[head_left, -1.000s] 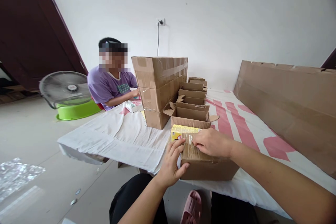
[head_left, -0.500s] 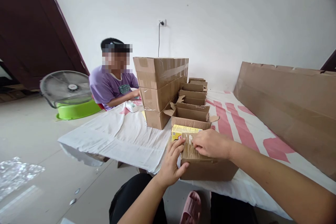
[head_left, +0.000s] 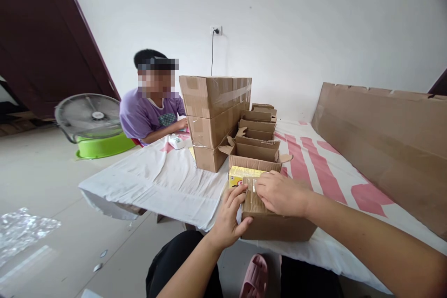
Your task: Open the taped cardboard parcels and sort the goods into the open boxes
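Observation:
A brown cardboard box (head_left: 279, 228) sits at the table's near edge, with a strip of shiny clear tape (head_left: 253, 186) on its top. My left hand (head_left: 228, 219) grips the box's left corner, fingers over the top and thumb against the near side. Across the top rests my right hand (head_left: 284, 193), closed, its fingers curled down beside the tape; whatever they pinch is hidden. Just behind the box stands a yellow printed carton (head_left: 239, 172), partly covered by the box and my right hand.
Open cardboard boxes (head_left: 254, 164) line up behind the yellow carton. Taped boxes (head_left: 206, 132) stand stacked to their left. A person in a purple shirt (head_left: 146, 118) sits across the table (head_left: 139, 186). A large cardboard sheet (head_left: 380, 139) stands at right, a fan (head_left: 98, 114) at left.
My right hand has shifted slightly across the box top and its fingers lie flatter over the tape. My left hand keeps its place on the corner.

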Tool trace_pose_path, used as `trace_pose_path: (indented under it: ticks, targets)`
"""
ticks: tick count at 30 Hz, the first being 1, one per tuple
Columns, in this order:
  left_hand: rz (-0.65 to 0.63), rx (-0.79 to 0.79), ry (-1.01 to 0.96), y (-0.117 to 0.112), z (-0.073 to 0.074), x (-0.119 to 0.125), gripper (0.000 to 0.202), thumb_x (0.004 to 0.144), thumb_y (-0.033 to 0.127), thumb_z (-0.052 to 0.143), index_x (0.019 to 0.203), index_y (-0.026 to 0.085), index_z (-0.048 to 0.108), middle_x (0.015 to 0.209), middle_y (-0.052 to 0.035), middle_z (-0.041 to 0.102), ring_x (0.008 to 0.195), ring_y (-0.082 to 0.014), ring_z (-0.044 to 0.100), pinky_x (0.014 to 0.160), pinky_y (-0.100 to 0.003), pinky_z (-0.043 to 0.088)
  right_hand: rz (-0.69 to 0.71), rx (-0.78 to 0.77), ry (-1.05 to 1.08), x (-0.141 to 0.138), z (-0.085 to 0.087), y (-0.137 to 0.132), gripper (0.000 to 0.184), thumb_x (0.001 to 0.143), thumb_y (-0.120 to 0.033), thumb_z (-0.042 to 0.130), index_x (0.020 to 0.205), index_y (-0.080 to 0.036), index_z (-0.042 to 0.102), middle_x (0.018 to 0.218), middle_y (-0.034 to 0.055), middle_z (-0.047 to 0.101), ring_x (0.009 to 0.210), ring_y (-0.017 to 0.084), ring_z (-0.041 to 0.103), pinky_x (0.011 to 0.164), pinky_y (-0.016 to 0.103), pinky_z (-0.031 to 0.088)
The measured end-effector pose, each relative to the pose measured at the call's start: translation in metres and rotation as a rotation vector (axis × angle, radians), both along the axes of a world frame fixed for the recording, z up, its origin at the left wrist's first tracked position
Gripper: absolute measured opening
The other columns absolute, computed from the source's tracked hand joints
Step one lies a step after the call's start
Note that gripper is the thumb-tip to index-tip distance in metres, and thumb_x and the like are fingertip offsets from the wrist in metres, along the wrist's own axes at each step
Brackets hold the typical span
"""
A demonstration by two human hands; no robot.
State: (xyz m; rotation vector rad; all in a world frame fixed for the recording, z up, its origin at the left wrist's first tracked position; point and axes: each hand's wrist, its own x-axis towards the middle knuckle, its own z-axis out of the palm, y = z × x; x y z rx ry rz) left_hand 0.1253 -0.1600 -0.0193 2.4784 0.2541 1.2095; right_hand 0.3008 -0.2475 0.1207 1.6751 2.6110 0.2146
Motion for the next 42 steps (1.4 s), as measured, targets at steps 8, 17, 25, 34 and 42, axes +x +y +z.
trace_pose_path:
  ticks: [8, 17, 25, 34, 42]
  targets:
    - [-0.003, 0.002, -0.002, 0.001, 0.000, 0.000, 0.039, 0.093, 0.040, 0.051, 0.126, 0.021, 0.042, 0.142, -0.0184, 0.045, 0.128, -0.0324, 0.042, 0.104, -0.053, 0.036, -0.143, -0.027, 0.205, 0.012, 0.003, 0.002, 0.015, 0.088, -0.011, 0.050, 0.086, -0.014, 0.065, 0.092, 0.0066, 0.068, 0.079, 0.016, 0.061, 0.071, 0.027, 0.044]
    - [0.001, 0.005, -0.002, 0.000, 0.000, 0.001, 0.038, 0.093, 0.039, 0.051, 0.125, 0.021, 0.042, 0.142, -0.0186, 0.044, 0.128, -0.0325, 0.042, 0.103, -0.053, 0.037, -0.053, 0.014, 0.096, 0.005, -0.004, -0.001, 0.018, 0.089, -0.016, 0.052, 0.078, -0.016, 0.066, 0.088, 0.0072, 0.070, 0.091, 0.022, 0.060, 0.086, 0.036, 0.041]
    - [0.006, -0.003, 0.002, 0.000, 0.000, 0.001, 0.040, 0.094, 0.039, 0.050, 0.128, 0.022, 0.041, 0.143, -0.0193, 0.044, 0.130, -0.0335, 0.041, 0.103, -0.054, 0.036, -0.071, -0.005, 0.093, 0.006, -0.010, 0.005, 0.013, 0.088, -0.016, 0.049, 0.086, -0.015, 0.062, 0.092, 0.0093, 0.066, 0.089, 0.021, 0.057, 0.079, 0.032, 0.042]
    - [0.016, -0.011, -0.002, 0.000, 0.001, 0.000, 0.042, 0.092, 0.038, 0.053, 0.129, 0.021, 0.043, 0.144, -0.0184, 0.045, 0.130, -0.0328, 0.043, 0.104, -0.053, 0.037, -0.237, 0.079, 0.177, 0.006, -0.017, 0.004, 0.014, 0.088, -0.013, 0.046, 0.082, -0.016, 0.058, 0.087, 0.0066, 0.063, 0.082, 0.019, 0.056, 0.074, 0.030, 0.041]
    - [0.022, -0.011, 0.012, -0.002, 0.000, 0.000, 0.041, 0.093, 0.035, 0.053, 0.130, 0.022, 0.042, 0.146, -0.0179, 0.043, 0.134, -0.0318, 0.040, 0.106, -0.052, 0.036, -0.348, 0.123, 0.287, 0.013, -0.015, 0.012, 0.012, 0.088, -0.011, 0.047, 0.083, -0.016, 0.056, 0.087, 0.0039, 0.060, 0.075, 0.014, 0.055, 0.067, 0.026, 0.037]
